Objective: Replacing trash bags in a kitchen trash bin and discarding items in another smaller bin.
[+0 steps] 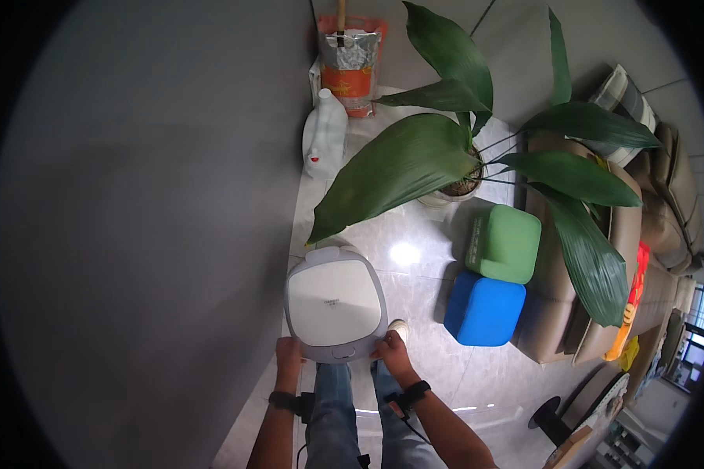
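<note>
A rounded-square bin or small appliance (334, 302), with a pale lid, a grey rim and small writing on top, is in front of my legs. At its near left corner, my left hand (289, 353) has its fingers curled against the side. My right hand (392, 354) grips the near right corner the same way. The near edge of the rim, between both hands, carries a small curved latch or handle (344, 353). The lid appears down. The underside of the bin is hidden, so I cannot tell whether it touches the floor.
A grey wall (152, 234) rises on the left. Ahead are a white jug (326, 138), an orange-and-silver bag (352, 73) and a potted plant (399, 158) with broad overhanging leaves. Green (510, 243) and blue (486, 311) cube stools stand right, beside a brown sofa (542, 328).
</note>
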`<state>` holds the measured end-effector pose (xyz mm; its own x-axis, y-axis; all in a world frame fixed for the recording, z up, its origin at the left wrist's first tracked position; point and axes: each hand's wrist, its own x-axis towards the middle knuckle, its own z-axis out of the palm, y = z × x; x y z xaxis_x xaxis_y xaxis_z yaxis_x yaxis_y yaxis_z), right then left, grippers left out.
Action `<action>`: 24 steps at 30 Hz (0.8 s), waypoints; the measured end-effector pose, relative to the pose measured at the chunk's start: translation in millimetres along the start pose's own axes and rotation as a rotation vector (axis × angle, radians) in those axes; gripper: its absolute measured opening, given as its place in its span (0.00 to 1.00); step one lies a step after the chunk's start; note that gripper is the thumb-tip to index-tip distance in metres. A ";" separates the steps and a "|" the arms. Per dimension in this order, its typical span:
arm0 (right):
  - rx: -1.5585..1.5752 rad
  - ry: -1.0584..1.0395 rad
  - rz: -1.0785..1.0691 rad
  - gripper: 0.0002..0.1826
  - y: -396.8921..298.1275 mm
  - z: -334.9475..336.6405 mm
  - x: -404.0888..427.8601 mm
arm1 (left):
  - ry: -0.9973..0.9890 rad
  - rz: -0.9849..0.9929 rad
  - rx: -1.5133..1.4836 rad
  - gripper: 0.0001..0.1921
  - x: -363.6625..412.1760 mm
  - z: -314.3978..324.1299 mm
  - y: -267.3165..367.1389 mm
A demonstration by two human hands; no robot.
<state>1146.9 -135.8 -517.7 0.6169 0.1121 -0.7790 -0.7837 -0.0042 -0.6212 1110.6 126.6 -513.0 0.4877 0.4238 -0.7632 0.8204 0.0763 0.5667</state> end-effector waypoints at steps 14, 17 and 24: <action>-0.035 -0.124 -0.398 0.16 -135.8 13.9 41.9 | -0.021 0.429 -0.323 0.09 -16.6 -27.3 202.3; -0.201 0.008 -0.302 0.13 -93.7 11.3 54.6 | -0.017 0.414 -0.288 0.07 -12.7 -26.4 200.6; -0.563 0.370 -0.277 0.17 -39.5 19.8 56.5 | -0.022 0.431 -0.194 0.07 -7.8 -28.6 193.8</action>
<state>1211.3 -109.6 -535.5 0.8494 -0.1601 -0.5029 -0.5007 -0.5460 -0.6717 1257.2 163.9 -388.4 0.7798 0.4345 -0.4507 0.4716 0.0658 0.8793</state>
